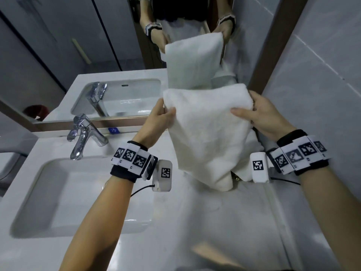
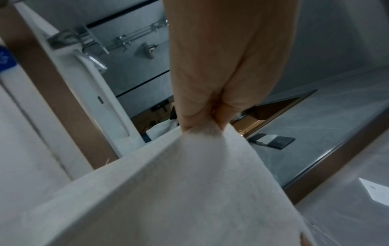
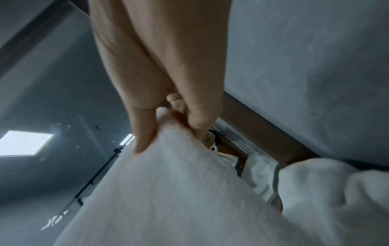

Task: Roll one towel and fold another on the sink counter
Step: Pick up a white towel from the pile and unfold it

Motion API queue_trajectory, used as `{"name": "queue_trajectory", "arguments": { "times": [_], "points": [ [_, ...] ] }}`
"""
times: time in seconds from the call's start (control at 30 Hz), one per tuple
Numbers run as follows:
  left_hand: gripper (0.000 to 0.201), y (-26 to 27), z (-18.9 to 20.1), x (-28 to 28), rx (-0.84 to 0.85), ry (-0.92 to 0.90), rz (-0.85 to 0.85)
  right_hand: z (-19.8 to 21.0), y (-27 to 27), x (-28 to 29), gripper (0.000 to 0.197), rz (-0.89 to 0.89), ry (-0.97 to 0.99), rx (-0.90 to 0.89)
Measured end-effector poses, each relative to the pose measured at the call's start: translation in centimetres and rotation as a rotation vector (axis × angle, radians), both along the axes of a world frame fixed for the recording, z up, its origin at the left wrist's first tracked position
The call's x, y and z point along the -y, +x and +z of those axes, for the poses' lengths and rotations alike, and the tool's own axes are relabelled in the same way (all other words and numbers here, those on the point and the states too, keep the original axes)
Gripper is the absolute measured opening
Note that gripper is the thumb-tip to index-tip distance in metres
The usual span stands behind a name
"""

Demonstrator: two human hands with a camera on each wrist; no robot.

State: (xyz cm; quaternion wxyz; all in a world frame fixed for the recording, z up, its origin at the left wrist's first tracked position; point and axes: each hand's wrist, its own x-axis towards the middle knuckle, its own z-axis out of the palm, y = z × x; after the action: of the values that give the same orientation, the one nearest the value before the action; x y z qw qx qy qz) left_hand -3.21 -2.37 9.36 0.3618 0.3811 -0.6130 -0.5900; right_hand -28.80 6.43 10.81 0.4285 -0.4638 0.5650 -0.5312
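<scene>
A white towel hangs doubled over above the sink counter, its lower end touching the counter. My left hand pinches its upper left corner between thumb and fingers, and the left wrist view shows the same pinch on the towel. My right hand grips the upper right corner, thumb on the front face. In the right wrist view the fingers curl round the towel's edge. A second white towel lies bunched behind, against the right wall; in the head view it is mostly hidden.
The basin and chrome tap lie left of the towel. A mirror stands behind the counter and reflects the hands and towel. A tiled wall closes the right side. Bare counter lies in front.
</scene>
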Motion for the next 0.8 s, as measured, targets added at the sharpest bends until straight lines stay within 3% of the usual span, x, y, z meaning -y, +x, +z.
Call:
{"name": "queue_trajectory", "arguments": {
  "times": [0.13,0.3,0.47,0.6,0.8],
  "points": [
    [0.023,-1.4,-1.8,1.6,-0.005,0.061,0.015,-2.7,-0.5,1.8,0.038,-0.155,0.085,0.063],
    [0.037,-2.5,-5.3,2.9,0.016,0.259,-0.016,-6.3,-0.3,3.2,0.063,-0.218,0.196,0.143],
    [0.042,-2.6,-8.6,2.3,0.234,0.378,0.077,-9.6,-0.3,1.8,0.040,-0.221,0.386,0.048],
    [0.037,-2.1,-10.0,0.8,0.236,0.404,0.040,-11.2,0.1,-0.2,0.050,-0.157,0.525,0.079],
    [0.031,-1.0,-9.9,-0.5,0.328,0.253,0.016,-11.5,1.7,-2.4,0.018,-0.232,0.374,-0.042]
  ]
}}
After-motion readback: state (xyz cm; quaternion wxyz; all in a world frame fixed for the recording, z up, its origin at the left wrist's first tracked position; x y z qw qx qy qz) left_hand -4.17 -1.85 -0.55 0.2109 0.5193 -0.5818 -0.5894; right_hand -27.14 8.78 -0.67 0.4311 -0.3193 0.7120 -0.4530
